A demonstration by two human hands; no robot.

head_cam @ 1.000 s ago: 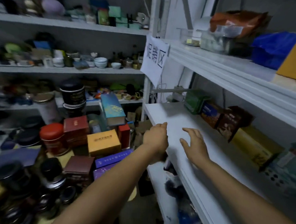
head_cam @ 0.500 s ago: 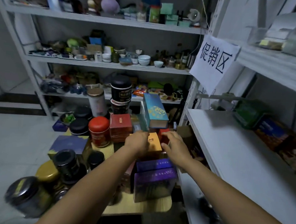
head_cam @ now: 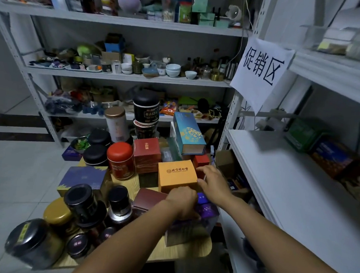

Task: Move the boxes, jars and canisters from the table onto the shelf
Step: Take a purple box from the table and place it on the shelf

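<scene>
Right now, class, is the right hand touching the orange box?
Touching. Head view: the right hand lays thumb and fingers against the orange box at its right edge.

A white paper sign [head_cam: 259, 71] with black characters hangs right of stacked white bowls [head_cam: 173, 70].
</scene>
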